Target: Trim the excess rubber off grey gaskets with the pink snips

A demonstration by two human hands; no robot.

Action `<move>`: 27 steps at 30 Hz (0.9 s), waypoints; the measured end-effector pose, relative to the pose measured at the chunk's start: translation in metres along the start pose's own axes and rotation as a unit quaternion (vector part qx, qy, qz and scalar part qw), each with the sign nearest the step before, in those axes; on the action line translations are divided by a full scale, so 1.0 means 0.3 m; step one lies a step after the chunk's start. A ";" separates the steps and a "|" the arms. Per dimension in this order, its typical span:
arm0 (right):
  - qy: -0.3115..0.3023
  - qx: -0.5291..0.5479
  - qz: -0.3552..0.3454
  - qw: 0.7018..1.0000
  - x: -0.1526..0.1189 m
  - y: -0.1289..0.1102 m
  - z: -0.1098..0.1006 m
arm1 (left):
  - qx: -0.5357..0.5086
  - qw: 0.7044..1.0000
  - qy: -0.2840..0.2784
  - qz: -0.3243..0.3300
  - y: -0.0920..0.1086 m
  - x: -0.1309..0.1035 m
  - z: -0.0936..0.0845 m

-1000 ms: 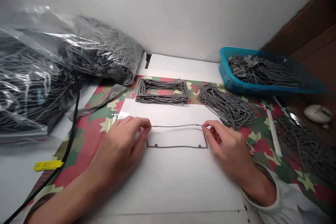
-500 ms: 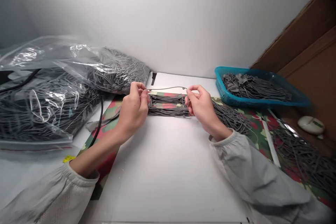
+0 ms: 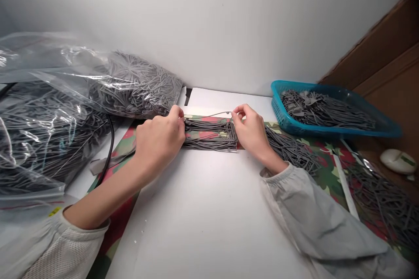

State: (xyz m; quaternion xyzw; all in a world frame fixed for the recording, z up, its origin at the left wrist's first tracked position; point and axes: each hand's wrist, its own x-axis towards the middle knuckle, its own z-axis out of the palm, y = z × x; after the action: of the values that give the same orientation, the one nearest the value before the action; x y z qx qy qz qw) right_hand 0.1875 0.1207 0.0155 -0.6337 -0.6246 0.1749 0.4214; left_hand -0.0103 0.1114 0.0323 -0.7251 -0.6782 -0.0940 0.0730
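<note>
A thin grey cord [image 3: 212, 115] with a small dark knob near its right end spans the gap between my hands. My right hand [image 3: 251, 134] pinches that end between thumb and fingertips. At the other end my left hand [image 3: 160, 139] is closed, back upward, with its fingertips on the cord; its grip point is partly hidden. Below the cord, grey cords lie in two rows, a back row [image 3: 207, 125] and a front row [image 3: 211, 143], on a camouflage-patterned mat [image 3: 209, 135]. A grey strip [image 3: 113, 161] emerges to the left of my left hand.
Clear plastic bags [image 3: 137, 83] stuffed with grey cords fill the left side, with a black cable [image 3: 109, 148] beside them. A blue basket [image 3: 340, 130] of cords stands back right. Loose cords [image 3: 291, 150] lie beyond my right hand, and a white mouse [image 3: 397, 161] sits far right.
My left hand has turned back-upward and dropped slightly, so the cord now slopes down to the left. My right hand keeps its pinch. The view has shifted a little.
</note>
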 end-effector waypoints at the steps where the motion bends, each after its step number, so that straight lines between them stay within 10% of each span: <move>1: 0.003 0.008 -0.004 1.000 0.002 -0.003 0.000 | 0.003 1.000 0.002 0.002 0.001 -0.001 -0.007; 9: -0.041 0.044 0.016 0.998 0.017 0.005 0.007 | 0.024 0.999 -0.033 -0.001 0.007 -0.008 -0.039; 20: -0.068 -0.191 -0.069 0.977 -0.015 -0.010 -0.013 | 0.045 0.998 -0.032 0.010 0.004 -0.010 0.001; 27: -0.092 -0.324 -0.074 0.939 -0.048 -0.048 -0.015 | -0.001 0.983 -0.043 0.179 0.007 -0.017 0.006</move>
State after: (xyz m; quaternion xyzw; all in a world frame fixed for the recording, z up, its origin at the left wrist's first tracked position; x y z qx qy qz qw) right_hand 0.1793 0.1037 0.0246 -0.6688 -0.7289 -0.0109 0.1458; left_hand -0.0084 0.1067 0.0293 -0.8381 -0.5402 -0.0490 0.0584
